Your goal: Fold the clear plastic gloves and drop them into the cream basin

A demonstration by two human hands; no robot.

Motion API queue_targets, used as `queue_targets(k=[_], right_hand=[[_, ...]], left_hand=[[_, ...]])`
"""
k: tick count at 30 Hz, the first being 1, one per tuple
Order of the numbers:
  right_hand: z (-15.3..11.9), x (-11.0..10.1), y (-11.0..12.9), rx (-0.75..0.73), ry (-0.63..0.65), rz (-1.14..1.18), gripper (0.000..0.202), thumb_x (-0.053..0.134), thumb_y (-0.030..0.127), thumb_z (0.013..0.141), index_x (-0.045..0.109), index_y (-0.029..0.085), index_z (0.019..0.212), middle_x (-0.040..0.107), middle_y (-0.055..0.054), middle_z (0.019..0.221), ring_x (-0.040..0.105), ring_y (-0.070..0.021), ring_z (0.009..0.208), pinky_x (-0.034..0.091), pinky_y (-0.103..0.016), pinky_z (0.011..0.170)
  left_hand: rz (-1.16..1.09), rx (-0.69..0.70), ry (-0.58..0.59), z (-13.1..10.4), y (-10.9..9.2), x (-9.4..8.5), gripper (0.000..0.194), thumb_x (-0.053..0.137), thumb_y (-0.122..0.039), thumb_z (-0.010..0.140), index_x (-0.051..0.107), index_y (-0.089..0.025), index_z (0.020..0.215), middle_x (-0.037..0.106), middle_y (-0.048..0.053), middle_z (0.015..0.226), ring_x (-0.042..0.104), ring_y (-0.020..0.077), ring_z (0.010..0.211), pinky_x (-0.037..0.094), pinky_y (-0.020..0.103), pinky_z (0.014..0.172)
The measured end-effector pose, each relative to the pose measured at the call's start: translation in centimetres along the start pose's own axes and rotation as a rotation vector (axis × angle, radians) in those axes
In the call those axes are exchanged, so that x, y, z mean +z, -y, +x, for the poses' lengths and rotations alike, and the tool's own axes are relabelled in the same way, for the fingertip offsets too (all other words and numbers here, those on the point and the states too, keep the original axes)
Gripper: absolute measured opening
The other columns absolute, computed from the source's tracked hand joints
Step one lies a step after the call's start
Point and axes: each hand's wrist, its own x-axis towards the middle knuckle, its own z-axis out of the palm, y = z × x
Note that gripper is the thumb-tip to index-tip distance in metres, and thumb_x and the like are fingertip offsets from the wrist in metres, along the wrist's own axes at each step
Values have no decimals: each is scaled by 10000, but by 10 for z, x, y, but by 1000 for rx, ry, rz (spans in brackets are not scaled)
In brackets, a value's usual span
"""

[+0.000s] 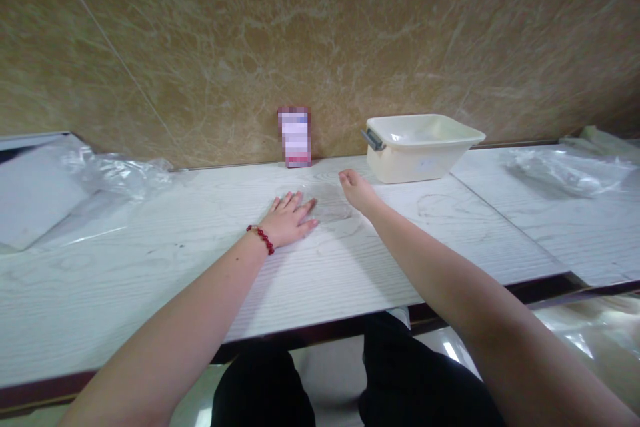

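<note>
A thin, clear piece of plastic [333, 203] lies flat on the white wood-grain table between my hands; its outline is faint. My left hand [287, 219], with a red bead bracelet at the wrist, rests palm down with fingers spread, at the plastic's left side. On the other side my right hand [357, 190] is closed, fingers curled in, just above the plastic's right edge. Whatever may be in those fingers is hidden from this angle.
A cream plastic bin [420, 150] with a grey latch stands at the right against the marble wall. A blurred card or phone [296, 140] leans on the wall. Crumpled clear bags [125, 173] and a white sheet [40, 193] lie left; more plastic [570, 167] lies far right.
</note>
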Motion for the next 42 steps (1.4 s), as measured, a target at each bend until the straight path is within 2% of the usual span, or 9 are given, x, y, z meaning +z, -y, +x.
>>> queue_targets(k=[4,8,13,20,24,27,32,39,42], right_hand=[[-14,0,26,-227,-47,-127,282,323,237,829,483,143,1042,545,-91,1043,470,-160,1006,337,-272,862],[-20,20,47,-247,56,-219,343,311,177,818,419,113,1137,521,-118,1095,480,-177,1000,353,-278,844],[-13,46,36,-289,222,-402,433,378,85,749,377,41,1180,390,-156,1244,334,-194,1158,273,-276,926],[-13,45,25,-264,224,-482,433,257,219,832,347,47,1219,352,-146,1276,291,-225,1179,229,-357,943],[-17,44,25,-273,217,-493,458,221,274,838,340,71,1231,333,-132,1292,271,-227,1187,207,-375,949],[-18,43,25,-273,221,-491,480,225,312,831,346,77,1232,330,-127,1295,267,-232,1188,201,-373,954],[-20,41,27,-274,245,-493,516,223,358,824,336,79,1243,310,-127,1307,247,-233,1201,184,-368,965],[-22,43,26,-285,217,-512,541,233,384,815,331,72,1245,313,-134,1304,247,-244,1199,173,-373,972],[-23,42,27,-286,220,-522,539,235,375,812,323,76,1251,302,-132,1311,244,-254,1200,170,-385,970]], left_hand=[[17,6,-16,0,0,1,612,162,-591,765,223,-283,1290,190,89,1370,140,283,1241,118,467,962],[41,16,-6,0,-1,0,610,182,-568,774,218,-254,1295,186,93,1371,134,288,1241,110,467,964],[28,-8,33,1,-1,-2,647,167,-581,768,186,-223,1307,165,112,1373,118,271,1247,106,446,972],[28,-41,55,2,-1,-2,641,151,-573,775,188,-217,1307,156,79,1379,116,247,1251,104,424,985],[-13,-258,-5,1,19,-10,572,132,-453,822,196,-152,1304,240,126,1347,216,239,1226,204,426,956],[-8,-395,-17,-4,44,-18,466,189,-309,818,380,-146,1209,399,115,1259,356,226,1151,298,400,908],[4,-312,61,-8,69,-20,381,286,-237,769,538,-225,1054,533,33,1129,470,178,1039,354,294,869],[86,-321,-116,-7,40,-21,408,268,-242,787,465,-173,1137,455,100,1211,403,228,1109,320,424,890],[81,-149,-208,-1,15,-19,438,218,-261,821,371,-142,1214,392,88,1270,314,206,1179,228,433,955]])
